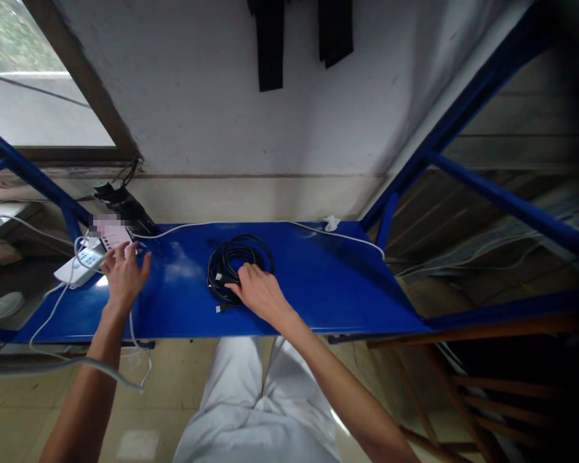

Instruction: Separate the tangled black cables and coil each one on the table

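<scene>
A coiled black cable lies on the blue tabletop, its pale metal plug showing at the near side of the loops. My right hand is over the coil's right part, fingers curled down and closed on it. To the left, my left hand is stretched out with thumb and fingers apart. Its fingertips reach the near edge of a pink printed card or packet; I cannot tell whether they touch it. Just left of that hand sits a white power strip with blue sockets.
A black object stands at the back left corner. White cord runs along the table's back edge, past a crumpled white tissue. Blue frame bars flank the table. A wooden chair stands at lower right.
</scene>
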Demonstrator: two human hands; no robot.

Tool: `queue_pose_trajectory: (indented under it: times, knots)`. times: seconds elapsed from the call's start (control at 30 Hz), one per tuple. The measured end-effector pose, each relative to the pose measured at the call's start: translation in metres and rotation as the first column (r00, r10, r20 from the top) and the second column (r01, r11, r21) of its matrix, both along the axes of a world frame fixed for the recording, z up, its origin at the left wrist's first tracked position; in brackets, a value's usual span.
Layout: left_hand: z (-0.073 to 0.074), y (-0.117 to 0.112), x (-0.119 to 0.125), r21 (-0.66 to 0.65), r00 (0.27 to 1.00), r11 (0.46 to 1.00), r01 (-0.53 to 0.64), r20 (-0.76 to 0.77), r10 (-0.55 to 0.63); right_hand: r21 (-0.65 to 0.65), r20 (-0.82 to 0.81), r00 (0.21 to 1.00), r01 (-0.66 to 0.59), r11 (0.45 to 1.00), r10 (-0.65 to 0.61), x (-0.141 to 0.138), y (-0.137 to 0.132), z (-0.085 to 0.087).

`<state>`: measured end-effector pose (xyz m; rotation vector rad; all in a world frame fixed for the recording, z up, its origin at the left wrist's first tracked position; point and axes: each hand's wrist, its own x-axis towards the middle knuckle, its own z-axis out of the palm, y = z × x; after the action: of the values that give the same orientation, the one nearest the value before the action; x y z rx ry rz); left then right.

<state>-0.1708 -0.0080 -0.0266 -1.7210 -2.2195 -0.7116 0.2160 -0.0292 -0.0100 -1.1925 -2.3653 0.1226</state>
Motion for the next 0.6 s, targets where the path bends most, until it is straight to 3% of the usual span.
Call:
queue_pose_trajectory:
  times: [0.13,0.3,0.4,0.5,0.6]
  knots:
    - [0.009,0.007,-0.017,0.009,1.000,1.000,-0.001,-0.026,0.002,0.027,0.089,0.994,-0.073,0.997,0.070,-0.022,-0.006,-0.014]
    - [0.006,0.008,-0.028,0.005,0.998,1.000,0.010,-0.060,-0.010,0.018,0.164,0.980,-0.115,0.993,0.111,-0.003,-0.009,-0.030]
    - [0.010,0.003,-0.017,-0.002,1.000,1.000,0.006,-0.027,-0.006,0.014,0.194,0.977,-0.093,0.996,0.089,0.011,-0.012,-0.034]
    - [0.028,-0.018,0.007,0.087,0.997,0.996,0.028,0.062,-0.034,0.005,0.212,0.975,-0.072,0.997,0.069,0.028,-0.017,-0.037]
    - [0.055,-0.054,0.026,0.234,0.964,0.972,0.033,0.248,-0.093,0.001,0.222,0.974,-0.044,0.999,0.043,0.055,-0.023,-0.039]
